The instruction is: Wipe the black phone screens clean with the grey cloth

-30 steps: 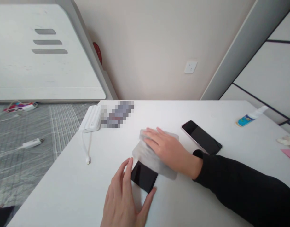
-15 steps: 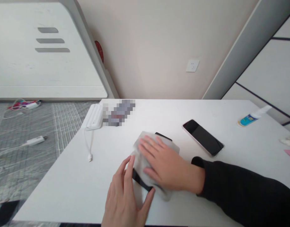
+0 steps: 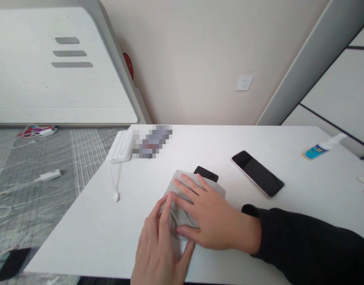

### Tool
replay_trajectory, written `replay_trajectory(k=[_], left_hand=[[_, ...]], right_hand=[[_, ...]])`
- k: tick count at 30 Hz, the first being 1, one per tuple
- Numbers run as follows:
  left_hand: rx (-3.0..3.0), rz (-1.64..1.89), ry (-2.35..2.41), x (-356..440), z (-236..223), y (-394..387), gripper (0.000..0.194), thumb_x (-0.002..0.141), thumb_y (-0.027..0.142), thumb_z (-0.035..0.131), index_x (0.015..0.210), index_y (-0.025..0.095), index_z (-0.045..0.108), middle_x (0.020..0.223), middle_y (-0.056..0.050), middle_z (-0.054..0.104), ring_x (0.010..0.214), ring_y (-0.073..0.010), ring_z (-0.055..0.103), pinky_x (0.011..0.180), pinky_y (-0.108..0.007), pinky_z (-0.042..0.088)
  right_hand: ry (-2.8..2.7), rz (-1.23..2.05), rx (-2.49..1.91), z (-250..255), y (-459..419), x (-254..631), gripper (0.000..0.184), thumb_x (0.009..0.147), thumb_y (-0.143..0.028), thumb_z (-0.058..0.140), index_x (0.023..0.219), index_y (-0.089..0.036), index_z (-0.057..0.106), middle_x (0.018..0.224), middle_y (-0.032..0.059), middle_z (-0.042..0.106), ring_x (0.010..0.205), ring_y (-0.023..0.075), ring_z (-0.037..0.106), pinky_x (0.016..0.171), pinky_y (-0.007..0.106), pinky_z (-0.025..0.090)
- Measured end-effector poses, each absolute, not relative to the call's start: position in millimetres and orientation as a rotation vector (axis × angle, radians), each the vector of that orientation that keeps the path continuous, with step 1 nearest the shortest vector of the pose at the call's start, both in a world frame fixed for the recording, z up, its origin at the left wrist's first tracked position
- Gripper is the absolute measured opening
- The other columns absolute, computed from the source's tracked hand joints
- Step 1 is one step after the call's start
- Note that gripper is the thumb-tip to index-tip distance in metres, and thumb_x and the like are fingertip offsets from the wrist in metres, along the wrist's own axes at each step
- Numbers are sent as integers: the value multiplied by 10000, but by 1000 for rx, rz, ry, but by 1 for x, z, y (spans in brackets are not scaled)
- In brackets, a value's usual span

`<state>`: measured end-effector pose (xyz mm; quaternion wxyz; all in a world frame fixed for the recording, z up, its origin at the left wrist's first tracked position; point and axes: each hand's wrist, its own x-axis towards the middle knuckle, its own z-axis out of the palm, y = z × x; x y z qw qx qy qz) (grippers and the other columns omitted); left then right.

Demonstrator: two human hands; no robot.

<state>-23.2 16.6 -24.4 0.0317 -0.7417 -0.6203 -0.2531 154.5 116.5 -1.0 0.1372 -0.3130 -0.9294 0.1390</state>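
Observation:
A black phone (image 3: 206, 173) lies on the white table (image 3: 90, 221), mostly covered by a grey cloth (image 3: 182, 186); only its far end shows. My right hand (image 3: 205, 215) lies flat on the cloth with fingers stretched out, pressing it onto the phone. My left hand (image 3: 161, 249) rests at the near end of the phone, fingers and thumb apart, steadying its edges under the cloth.
A second phone (image 3: 258, 173) with a pale rim lies to the right. A white power bank (image 3: 122, 147) with a short cable (image 3: 114, 180) sits at the back left. A small blue-labelled spray bottle (image 3: 321, 147) lies at the far right. Chargers and cables lie on the grey floor mat (image 3: 39, 174).
My right hand has slid the cloth toward me along the phone, uncovering the phone's far end and covering its near end. My left hand has stayed at the near end.

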Motion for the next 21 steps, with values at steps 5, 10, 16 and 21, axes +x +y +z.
replay_trajectory(k=[5, 10, 16, 21], left_hand=[[-2230, -800, -1889, -22, -24, 17, 830, 966, 566, 578, 1593, 112, 278, 1471, -201, 505, 1314, -328, 550, 1020, -473, 527], [-2261, -775, -1900, -23, -26, 17, 783, 973, 507, 561, 1594, 125, 273, 1480, -196, 499, 1330, -326, 541, 1038, -477, 519], [-2241, -788, -1915, -22, -25, 15, 821, 969, 550, 574, 1607, 143, 256, 1482, -190, 503, 1316, -329, 555, 1021, -474, 527], [-2252, -797, -1885, -24, -27, 19, 828, 965, 571, 575, 1596, 129, 270, 1472, -198, 507, 1316, -330, 548, 1015, -471, 522]], right_hand=[[-2636, 264, -1138, -5, 143, 164, 877, 982, -735, 450, 1590, -108, 375, 1669, 183, 324, 1591, 368, 172, 1275, 658, 144], [-2735, 303, -905, 0, 124, 156, 700, 1054, -540, 452, 1574, -77, 381, 1683, 207, 276, 1602, 345, 124, 1296, 595, 142], [-2709, 284, -945, -5, 137, 161, 727, 1043, -618, 433, 1578, -128, 383, 1653, 154, 373, 1577, 300, 251, 1289, 586, 207], [-2667, 210, -1009, -4, 139, 163, 674, 1053, -495, 479, 1560, -59, 399, 1665, 234, 301, 1589, 385, 162, 1268, 643, 201]])
